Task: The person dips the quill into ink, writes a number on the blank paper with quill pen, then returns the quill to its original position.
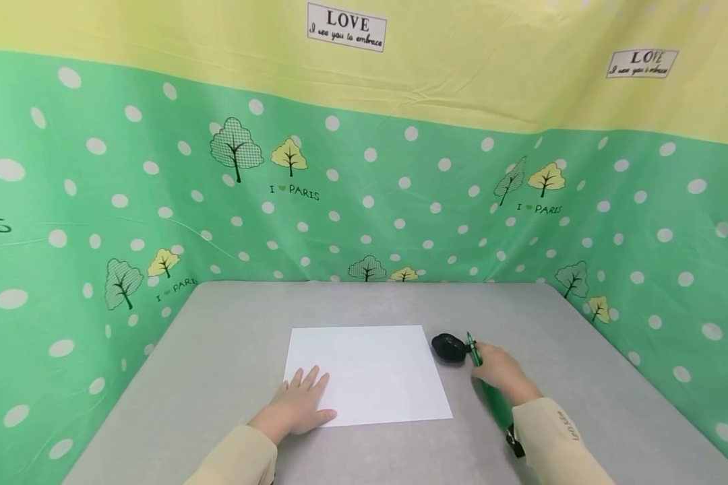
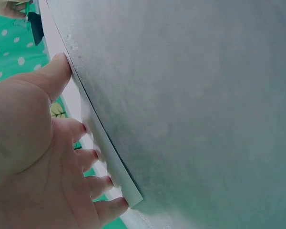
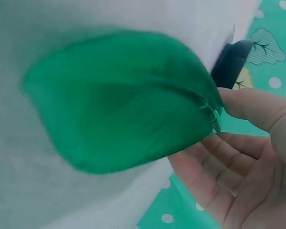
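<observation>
A sheet of white paper (image 1: 376,370) lies on the grey table. My left hand (image 1: 300,404) rests with spread fingers on its near left corner. In the left wrist view the thumb and fingertips (image 2: 62,67) touch the paper (image 2: 112,162) near its edge. To the right of the sheet, my right hand (image 1: 503,370) pinches a green feather pen (image 1: 475,353). The broad green feather (image 3: 124,100) trails back beneath the right wrist. Just left of the pen is a black rounded object (image 1: 449,347) with a short neck; whether they touch, I cannot tell.
The grey table (image 1: 230,316) runs back to a green dotted curtain (image 1: 340,222) that stands behind it and on both sides. A black strap-like item (image 1: 514,443) shows at the right wrist.
</observation>
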Demonstrator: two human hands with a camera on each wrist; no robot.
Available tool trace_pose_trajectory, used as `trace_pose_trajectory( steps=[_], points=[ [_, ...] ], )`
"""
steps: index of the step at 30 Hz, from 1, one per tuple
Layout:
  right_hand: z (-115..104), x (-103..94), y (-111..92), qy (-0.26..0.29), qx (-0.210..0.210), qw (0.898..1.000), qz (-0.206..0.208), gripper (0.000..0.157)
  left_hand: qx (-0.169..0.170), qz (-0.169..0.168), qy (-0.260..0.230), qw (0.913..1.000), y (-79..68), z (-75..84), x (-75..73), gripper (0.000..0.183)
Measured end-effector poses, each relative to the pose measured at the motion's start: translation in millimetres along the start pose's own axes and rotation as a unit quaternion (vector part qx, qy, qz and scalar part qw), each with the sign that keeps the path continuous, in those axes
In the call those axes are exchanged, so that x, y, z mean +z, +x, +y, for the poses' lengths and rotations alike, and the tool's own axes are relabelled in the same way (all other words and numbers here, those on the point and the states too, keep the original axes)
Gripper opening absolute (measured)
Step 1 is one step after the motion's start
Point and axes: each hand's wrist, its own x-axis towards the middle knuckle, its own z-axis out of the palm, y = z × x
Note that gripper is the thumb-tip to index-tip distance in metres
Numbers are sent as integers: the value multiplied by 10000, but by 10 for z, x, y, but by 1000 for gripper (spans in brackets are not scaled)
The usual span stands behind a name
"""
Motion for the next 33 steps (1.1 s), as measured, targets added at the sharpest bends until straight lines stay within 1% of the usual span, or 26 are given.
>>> trace_pose_trajectory(
  steps=[3, 5, 10, 15, 20, 24, 26, 30, 33],
  points=[
    [13, -8, 6, 312, 94, 9994, -77, 58, 5, -2, -24, 10000, 0, -1, 1, 69],
    [6, -18, 0, 552, 122, 9983, -134, 59, 3, 3, -17, 10000, -3, -6, -1, 70],
    [-14, -43, -33, 1210, 146, 9924, -175, 57, 0, 3, 9, 10000, -2, -7, 6, 70],
    [-58, -72, -60, 1815, 349, 9826, -178, 55, -20, -5, -9, 10000, 4, -7, 16, 70],
    [-105, -87, -91, 2166, 400, 9754, -92, 61, -30, -33, 16, 10000, 11, -17, 28, 70],
    [-118, -81, -108, 2346, 308, 9716, 9, 69, -5, -44, 13, 10000, 7, -20, 25, 71],
    [-123, -82, -111, 2506, 224, 9678, 18, 70, 28, -38, 9, 10000, 9, -22, 27, 71],
    [-128, -83, -100, 2759, 110, 9611, 19, 63, 77, -17, 11, 10000, 12, -28, 28, 71],
    [-122, -75, -83, 2792, 128, 9601, 38, 55, 82, -7, 14, 10000, 17, -32, 27, 71]
  ],
)
